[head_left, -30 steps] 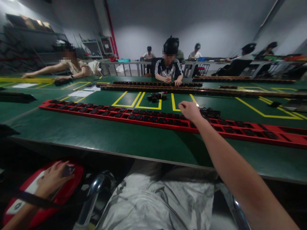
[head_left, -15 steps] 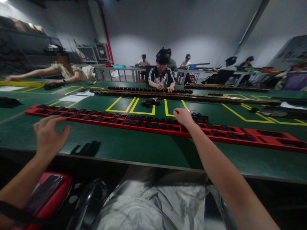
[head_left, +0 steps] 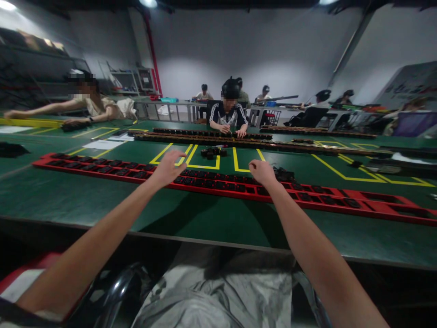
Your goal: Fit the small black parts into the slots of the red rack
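A long red frame [head_left: 372,211] lies across the table, with black square pieces [head_left: 218,184] seated in many of its slots. My left hand [head_left: 169,168] hovers over the frame left of the middle, thumb and fingers apart, with nothing visible in it. To its right, my right hand [head_left: 262,172] is closed above the frame, fingers curled in. Whatever it may hold is hidden. Just beyond the right hand sits a pile of small black parts [head_left: 285,174]. Another small cluster of black parts [head_left: 210,152] lies farther back, between the hands.
Yellow tape outlines [head_left: 235,159] mark the green table [head_left: 102,200]. Long dark rails [head_left: 198,139] run across behind the frame. A co-worker [head_left: 228,111] sits opposite, hands at the rails; another person [head_left: 95,102] reaches along the left. White papers [head_left: 102,144] lie at left.
My left hand has swung right and forward from the frame's left part toward its middle. My right hand stays closed at nearly the same spot. The view has tilted slightly up.
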Available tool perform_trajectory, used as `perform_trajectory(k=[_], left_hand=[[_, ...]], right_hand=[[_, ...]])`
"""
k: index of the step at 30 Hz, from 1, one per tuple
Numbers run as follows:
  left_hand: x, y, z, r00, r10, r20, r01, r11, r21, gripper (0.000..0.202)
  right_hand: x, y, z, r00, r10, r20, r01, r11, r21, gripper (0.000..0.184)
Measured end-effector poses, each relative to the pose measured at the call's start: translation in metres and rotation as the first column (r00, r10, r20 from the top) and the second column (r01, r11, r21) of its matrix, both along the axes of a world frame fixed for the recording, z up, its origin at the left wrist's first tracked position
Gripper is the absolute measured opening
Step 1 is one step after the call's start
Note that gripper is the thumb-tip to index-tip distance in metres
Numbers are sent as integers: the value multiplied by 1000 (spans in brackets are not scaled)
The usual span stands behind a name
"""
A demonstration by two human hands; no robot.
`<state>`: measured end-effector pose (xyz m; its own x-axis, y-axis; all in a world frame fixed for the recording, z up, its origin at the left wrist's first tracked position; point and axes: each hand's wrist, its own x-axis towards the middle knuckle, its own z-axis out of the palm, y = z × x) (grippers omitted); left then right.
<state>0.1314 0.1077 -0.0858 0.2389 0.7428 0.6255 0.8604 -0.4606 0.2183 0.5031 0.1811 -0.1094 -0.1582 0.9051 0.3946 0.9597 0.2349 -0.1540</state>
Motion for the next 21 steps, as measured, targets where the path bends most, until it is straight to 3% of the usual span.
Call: perform_trajectory(k=[5,9,12,16,19,21], left_hand=[[51,42,-29,983,-139,-123,103,959,-263,45],[83,41,-38,974,-53,-218,-13,957,-288,45],[89,31,-37,971,21,-236,-79,968,-237,37],[70,-1,-28,995,60,-77,-66,995,-76,27],[43,-48,-17,981,11,192,-30,995,92,21],[26,-82,-6,925,2,379,-96,968,231,23]], right_hand=[[-4,2,-7,998,64,20,-63,997,-38,29],[-4,5,-13,996,88,13,-87,993,-75,28],[-3,6,-15,995,101,15,-99,990,-99,28],[-3,8,-15,992,126,12,-125,988,-94,29],[-5,8,-15,991,137,3,-136,987,-89,30],[-7,7,-16,991,135,1,-134,986,-101,30]])
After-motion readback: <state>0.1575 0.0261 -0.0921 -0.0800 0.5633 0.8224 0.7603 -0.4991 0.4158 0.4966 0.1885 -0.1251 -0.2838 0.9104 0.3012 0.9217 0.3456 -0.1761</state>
